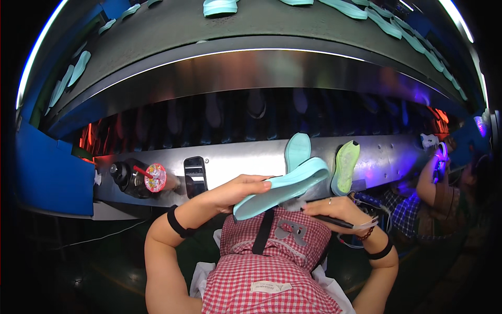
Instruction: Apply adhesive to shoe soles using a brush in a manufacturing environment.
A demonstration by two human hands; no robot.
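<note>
My left hand (238, 190) is closed round the side of a light teal shoe sole (285, 187), held tilted above my lap with its hollow inner side toward me. Just right of it, my right hand (341, 210) grips a dark-handled brush (334, 222). The brush's pale, wispy tip is close to the sole's lower edge; whether it touches, I cannot tell. A thin clear tube runs along the handle to my wrist. Behind the held sole, a second teal sole (298, 148) lies on the metal ledge. A yellow-green sole (345, 168) rests to its right.
On the ledge (235, 156) at left are a dark bottle (125, 180), a cup with a red straw (156, 178) and a phone (195, 177). Beyond runs a conveyor belt (172, 31) carrying several teal soles. A co-worker's arm (428, 180) is at far right.
</note>
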